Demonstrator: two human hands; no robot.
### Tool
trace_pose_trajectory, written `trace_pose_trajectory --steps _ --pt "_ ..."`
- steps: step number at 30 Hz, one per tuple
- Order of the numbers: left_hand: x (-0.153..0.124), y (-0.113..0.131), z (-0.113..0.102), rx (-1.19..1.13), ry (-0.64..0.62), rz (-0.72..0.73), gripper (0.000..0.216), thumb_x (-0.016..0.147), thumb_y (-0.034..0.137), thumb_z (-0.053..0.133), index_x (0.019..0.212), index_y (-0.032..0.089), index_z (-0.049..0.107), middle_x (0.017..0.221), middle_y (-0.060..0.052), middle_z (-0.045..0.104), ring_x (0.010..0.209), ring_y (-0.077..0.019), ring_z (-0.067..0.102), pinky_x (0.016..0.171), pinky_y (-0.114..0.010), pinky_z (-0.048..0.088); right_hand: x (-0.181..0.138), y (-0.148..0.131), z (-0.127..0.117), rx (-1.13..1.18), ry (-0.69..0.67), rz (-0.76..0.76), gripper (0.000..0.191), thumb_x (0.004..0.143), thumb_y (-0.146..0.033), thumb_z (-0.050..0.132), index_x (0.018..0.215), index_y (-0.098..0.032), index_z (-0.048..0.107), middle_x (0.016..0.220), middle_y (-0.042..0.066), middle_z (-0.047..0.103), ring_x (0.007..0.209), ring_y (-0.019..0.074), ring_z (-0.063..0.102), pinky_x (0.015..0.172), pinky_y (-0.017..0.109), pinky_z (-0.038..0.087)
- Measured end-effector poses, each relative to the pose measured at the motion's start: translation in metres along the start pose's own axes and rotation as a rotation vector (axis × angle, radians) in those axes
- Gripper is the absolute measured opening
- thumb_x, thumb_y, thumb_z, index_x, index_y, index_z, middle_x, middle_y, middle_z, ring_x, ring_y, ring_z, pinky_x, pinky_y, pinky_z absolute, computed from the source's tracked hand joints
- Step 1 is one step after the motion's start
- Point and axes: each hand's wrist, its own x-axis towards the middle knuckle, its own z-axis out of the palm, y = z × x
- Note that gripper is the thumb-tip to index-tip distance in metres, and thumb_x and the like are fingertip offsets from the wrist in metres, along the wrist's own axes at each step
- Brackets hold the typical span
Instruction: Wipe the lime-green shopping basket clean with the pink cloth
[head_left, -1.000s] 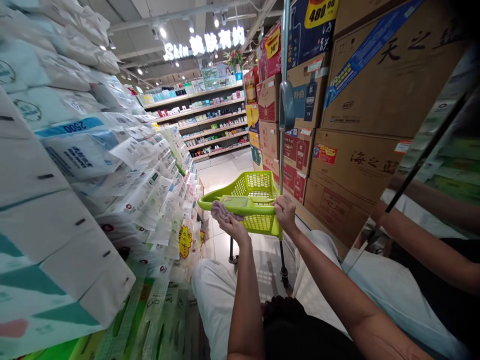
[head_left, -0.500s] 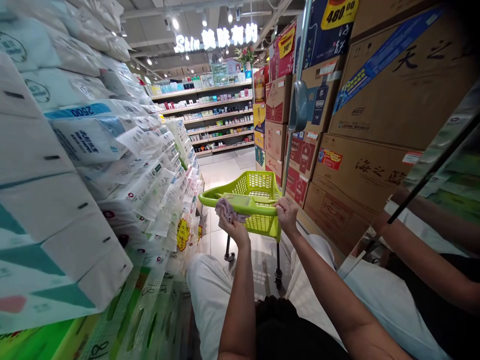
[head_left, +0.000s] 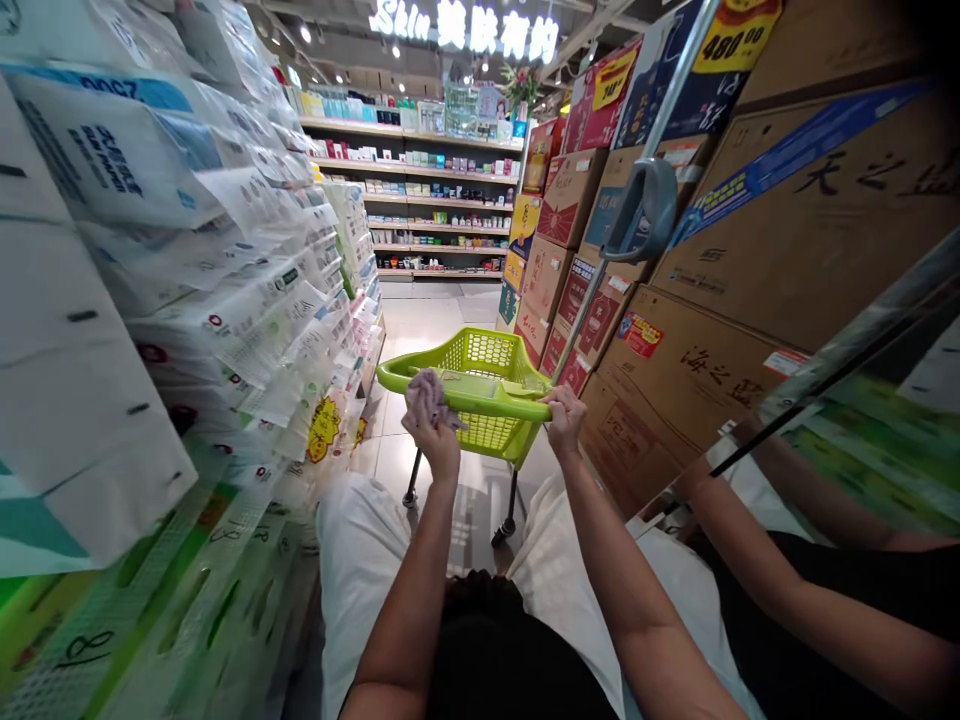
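Observation:
A lime-green shopping cart point(head_left: 499, 445) stands on the floor in front of my knees, its handle point(head_left: 495, 407) toward me. My left hand point(head_left: 435, 445) is closed on a crumpled greyish-purple cloth point(head_left: 429, 393), which lies against the left part of the handle. At the handle's right end, my right hand point(head_left: 565, 415) has its fingers wrapped round the green rim. A metal pole with a grey plastic grip point(head_left: 640, 212) slants up from near the right hand; whether that hand also holds the pole, I cannot tell.
Stacked packs of tissue paper point(head_left: 225, 330) line the left side. Cartons point(head_left: 720, 280) are piled along the right, with a mirror-like panel point(head_left: 847, 440) nearer to me. Shelves of small goods point(head_left: 442, 200) stand beyond the tiled aisle point(head_left: 420, 312).
The view has tipped down and shifted. The cloth and left hand now sit a little higher on the handle's left part. The pole leans further to the right; the right hand keeps its grip.

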Motion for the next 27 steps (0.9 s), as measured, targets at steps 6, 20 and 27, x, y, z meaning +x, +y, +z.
trace_pose_trajectory --steps 6,20,27 --pt "-0.012 0.0 -0.002 -0.007 -0.065 0.063 0.049 0.092 0.015 0.053 0.139 0.022 0.062 0.137 -0.016 0.057 0.138 -0.0291 0.052 0.118 -0.046 0.045 0.012 -0.01 -0.006 -0.254 -0.041 0.016 0.029 0.084 -0.022 0.039 0.062 -0.023 0.059 0.074 0.004 0.066 0.078 0.0208 0.058 0.087 0.037 0.039" --pt "0.016 -0.006 -0.029 0.062 0.068 -0.041 0.052 0.095 0.016 0.049 0.147 0.019 0.055 0.143 -0.019 0.055 0.143 -0.0298 0.049 0.122 -0.047 0.038 0.01 -0.028 0.026 -0.775 -0.154 -0.211 0.029 0.09 -0.025 0.048 0.064 -0.02 0.061 0.066 0.006 0.064 0.071 0.02 0.049 0.074 0.035 0.025" --pt "-0.015 -0.011 -0.014 0.073 -0.136 0.089 0.047 0.093 0.018 0.056 0.138 0.024 0.064 0.139 -0.016 0.057 0.138 -0.0286 0.052 0.118 -0.047 0.044 0.014 -0.014 0.017 -0.696 -0.114 -0.232 0.031 0.09 -0.025 0.047 0.061 -0.021 0.055 0.064 0.006 0.063 0.068 0.0198 0.046 0.073 0.036 0.025"
